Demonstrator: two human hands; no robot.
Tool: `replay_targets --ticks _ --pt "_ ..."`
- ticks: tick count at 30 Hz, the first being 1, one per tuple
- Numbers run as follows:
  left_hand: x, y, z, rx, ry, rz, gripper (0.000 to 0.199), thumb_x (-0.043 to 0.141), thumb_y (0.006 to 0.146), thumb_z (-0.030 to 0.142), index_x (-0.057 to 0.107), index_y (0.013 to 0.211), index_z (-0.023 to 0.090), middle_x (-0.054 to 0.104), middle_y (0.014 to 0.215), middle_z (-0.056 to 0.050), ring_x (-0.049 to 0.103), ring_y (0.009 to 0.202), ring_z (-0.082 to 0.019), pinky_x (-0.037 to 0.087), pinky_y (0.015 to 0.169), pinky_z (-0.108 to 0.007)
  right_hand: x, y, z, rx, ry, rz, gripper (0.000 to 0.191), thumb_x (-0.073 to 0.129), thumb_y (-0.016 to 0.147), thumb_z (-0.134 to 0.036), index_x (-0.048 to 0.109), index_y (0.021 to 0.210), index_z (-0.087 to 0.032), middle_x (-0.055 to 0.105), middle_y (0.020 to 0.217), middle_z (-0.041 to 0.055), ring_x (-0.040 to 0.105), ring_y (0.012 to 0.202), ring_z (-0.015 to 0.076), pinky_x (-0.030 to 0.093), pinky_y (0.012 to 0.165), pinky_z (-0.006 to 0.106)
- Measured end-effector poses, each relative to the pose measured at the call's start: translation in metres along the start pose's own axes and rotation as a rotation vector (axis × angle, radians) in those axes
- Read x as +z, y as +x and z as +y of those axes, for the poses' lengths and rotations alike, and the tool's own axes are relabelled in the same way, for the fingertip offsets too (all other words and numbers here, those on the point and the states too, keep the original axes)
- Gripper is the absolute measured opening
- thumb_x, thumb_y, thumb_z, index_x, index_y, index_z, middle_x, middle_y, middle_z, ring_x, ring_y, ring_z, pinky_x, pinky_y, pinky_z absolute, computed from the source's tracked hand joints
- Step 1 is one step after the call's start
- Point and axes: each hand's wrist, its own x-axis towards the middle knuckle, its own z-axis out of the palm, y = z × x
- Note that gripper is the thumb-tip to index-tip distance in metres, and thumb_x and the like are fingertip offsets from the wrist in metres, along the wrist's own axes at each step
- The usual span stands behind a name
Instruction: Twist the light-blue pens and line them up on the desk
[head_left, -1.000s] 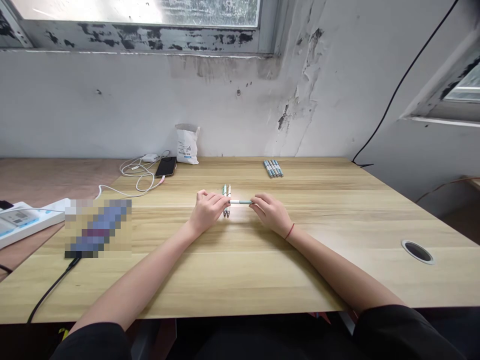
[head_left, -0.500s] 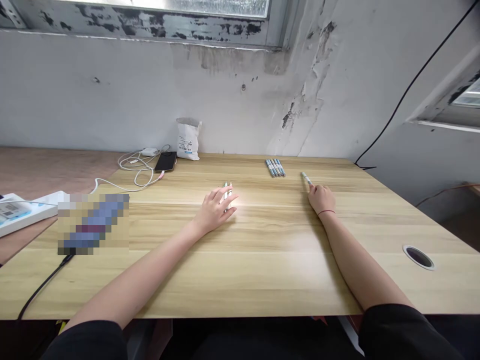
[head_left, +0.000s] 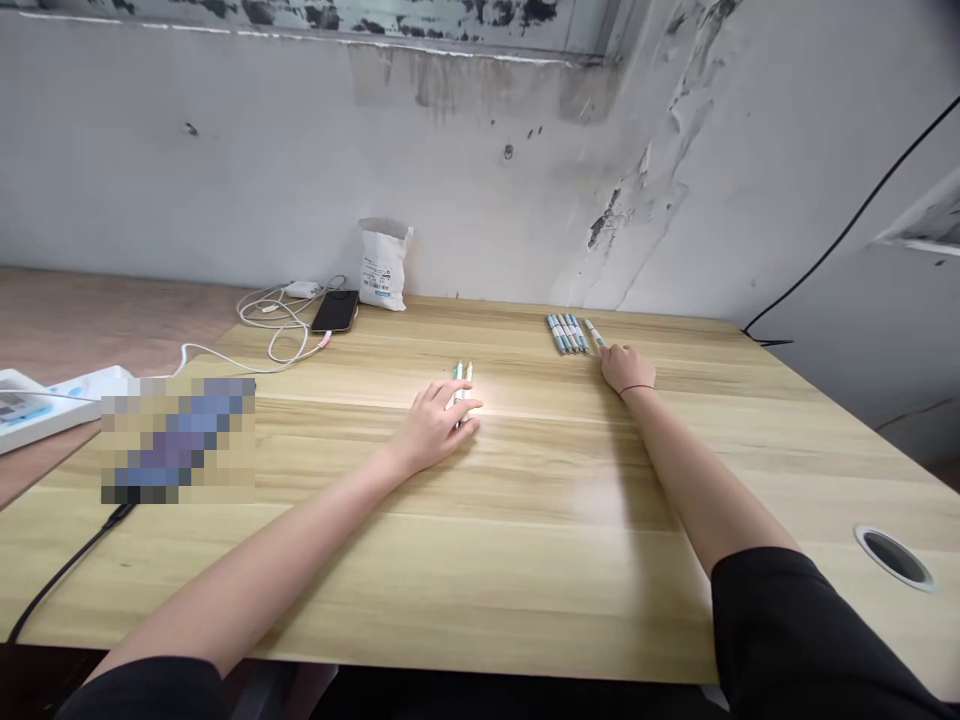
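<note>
My right hand (head_left: 628, 370) is closed on the near end of a slim pale marker (head_left: 593, 333), which lies low at the tabletop and points away from me. Just left of that marker, several blue-and-white markers (head_left: 567, 334) lie side by side in a tight row. Near the middle of the table, my left hand (head_left: 441, 424) rests with its fingers apart over two pale markers (head_left: 459, 371). Their far ends show beyond the fingers, and the rest is partly covered by the hand.
Along the back stand a white packet (head_left: 384, 265) and a black phone (head_left: 335, 311) with a looped white cable (head_left: 274, 345). A blurred-out object (head_left: 184, 435) and a power strip (head_left: 60, 400) are at left. A round cable hole (head_left: 894, 557) sits at right.
My right hand has moved forward and left with its marker, which now lies close beside the row. My left hand has stayed over its two markers. The view has tilted down slightly.
</note>
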Motion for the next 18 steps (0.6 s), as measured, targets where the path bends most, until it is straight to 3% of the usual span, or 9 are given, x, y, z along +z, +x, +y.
replay_targets --ticks 8,18 --pt "-0.002 0.0 0.002 -0.027 -0.011 -0.03 0.023 0.048 0.089 0.034 0.062 0.105 0.026 0.054 0.12 -0.005 0.047 0.11 -0.022 0.04 0.091 -0.037 0.0 0.001 -0.004 -0.072 -0.012 -0.018 0.048 0.023 0.095 -0.042 0.059 0.107 -0.013 0.061 0.107 0.0192 0.059 0.097 0.0288 0.044 0.077 0.04" --pt "0.0 0.001 -0.001 -0.185 0.001 -0.06 0.03 0.046 0.088 0.035 0.056 0.113 0.019 0.055 0.116 -0.007 0.049 0.107 -0.021 0.039 0.092 -0.035 -0.001 -0.01 -0.005 -0.116 0.011 0.032 0.04 0.025 0.094 -0.034 0.06 0.103 -0.017 0.06 0.102 0.0153 0.059 0.089 0.0272 0.042 0.07 0.036"
